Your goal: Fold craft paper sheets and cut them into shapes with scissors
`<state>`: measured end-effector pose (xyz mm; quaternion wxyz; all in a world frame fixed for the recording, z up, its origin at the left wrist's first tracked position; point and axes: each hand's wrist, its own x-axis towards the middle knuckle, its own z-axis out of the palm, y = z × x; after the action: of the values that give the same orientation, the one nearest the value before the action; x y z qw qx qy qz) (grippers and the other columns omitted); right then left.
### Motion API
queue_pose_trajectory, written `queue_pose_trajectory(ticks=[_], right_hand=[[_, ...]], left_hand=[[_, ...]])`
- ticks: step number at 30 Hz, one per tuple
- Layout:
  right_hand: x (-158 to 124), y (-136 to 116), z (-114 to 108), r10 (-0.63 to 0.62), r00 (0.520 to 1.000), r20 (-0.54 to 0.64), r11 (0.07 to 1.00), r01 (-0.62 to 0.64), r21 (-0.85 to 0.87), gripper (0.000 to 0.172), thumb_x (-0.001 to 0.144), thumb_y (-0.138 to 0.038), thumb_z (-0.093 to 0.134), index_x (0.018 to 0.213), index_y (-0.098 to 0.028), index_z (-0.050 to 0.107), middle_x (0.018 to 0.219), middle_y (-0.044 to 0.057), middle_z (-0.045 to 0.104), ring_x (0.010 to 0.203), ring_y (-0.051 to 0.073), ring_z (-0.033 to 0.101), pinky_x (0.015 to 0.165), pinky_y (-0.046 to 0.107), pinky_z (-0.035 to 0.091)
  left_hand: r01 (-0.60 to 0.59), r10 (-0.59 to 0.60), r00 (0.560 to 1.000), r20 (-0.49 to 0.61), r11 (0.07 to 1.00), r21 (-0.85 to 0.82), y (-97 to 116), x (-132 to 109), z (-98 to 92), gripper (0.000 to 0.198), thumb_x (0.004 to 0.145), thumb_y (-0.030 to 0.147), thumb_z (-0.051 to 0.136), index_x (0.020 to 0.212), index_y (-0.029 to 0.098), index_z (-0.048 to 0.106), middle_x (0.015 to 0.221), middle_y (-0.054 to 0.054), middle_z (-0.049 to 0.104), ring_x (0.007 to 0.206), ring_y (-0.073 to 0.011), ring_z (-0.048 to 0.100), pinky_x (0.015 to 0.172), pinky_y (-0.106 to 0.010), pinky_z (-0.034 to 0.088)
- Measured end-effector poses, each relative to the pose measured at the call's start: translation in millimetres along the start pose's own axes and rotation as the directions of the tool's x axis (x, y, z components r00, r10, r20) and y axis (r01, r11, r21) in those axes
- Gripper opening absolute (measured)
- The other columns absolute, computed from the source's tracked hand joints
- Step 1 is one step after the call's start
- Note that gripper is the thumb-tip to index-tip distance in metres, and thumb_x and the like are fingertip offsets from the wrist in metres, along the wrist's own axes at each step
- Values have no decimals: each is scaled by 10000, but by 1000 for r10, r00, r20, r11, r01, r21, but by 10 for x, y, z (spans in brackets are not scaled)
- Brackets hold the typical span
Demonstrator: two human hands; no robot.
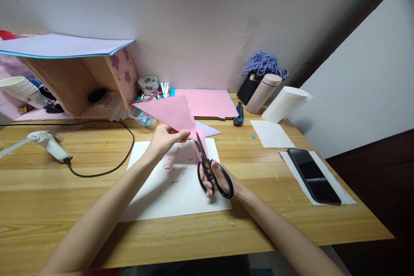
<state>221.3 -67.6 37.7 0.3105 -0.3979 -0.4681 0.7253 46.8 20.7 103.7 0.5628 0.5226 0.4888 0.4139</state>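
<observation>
A folded-looking triangular piece of pink paper [171, 112] is raised above the table, pinched along its lower edge by my left hand [166, 139]. My right hand [220, 179] has its fingers through the black handles of a pair of scissors [204, 159]. The scissor blades point up and away, meeting the paper's right edge. From there a narrow pink strip [200, 142] hangs down beside the blades. Beneath both hands lies a white sheet [181, 207] with coloured marks. Behind the strip a light purple paper triangle [208, 130] shows in part.
A stack of pink paper [211, 101] lies by the wall, with a blue cutter [238, 114] at its right. Farther right stand a pink bottle [263, 93] and a paper roll [284, 104]. A phone [313, 176] rests at right; a corded glue gun [53, 146] lies left.
</observation>
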Motion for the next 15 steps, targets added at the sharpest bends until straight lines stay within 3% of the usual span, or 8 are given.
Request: queue_pose_trajectory(ticks=[9,15], right_hand=[[8,-17,50,-33,996,-83,996,26,-86,698,508,-865,384,654,-184,408,405,-94,362,300,61,399,324,202,415],[33,84,24,-110,986,-125,975,83,-206,648,617,-817,356,665,-174,422,444,-85,364,298,52,397,307,174,368]], left_hand=[[7,-8,1000,-18,1000,-20,2,7,18,361,519,309,780,760,68,662,725,-105,704,676,-204,667,679,-315,547],[9,-9,1000,-10,1000,-11,-12,19,-1,353,532,309,776,763,68,664,721,-105,705,676,-200,667,661,-302,548]])
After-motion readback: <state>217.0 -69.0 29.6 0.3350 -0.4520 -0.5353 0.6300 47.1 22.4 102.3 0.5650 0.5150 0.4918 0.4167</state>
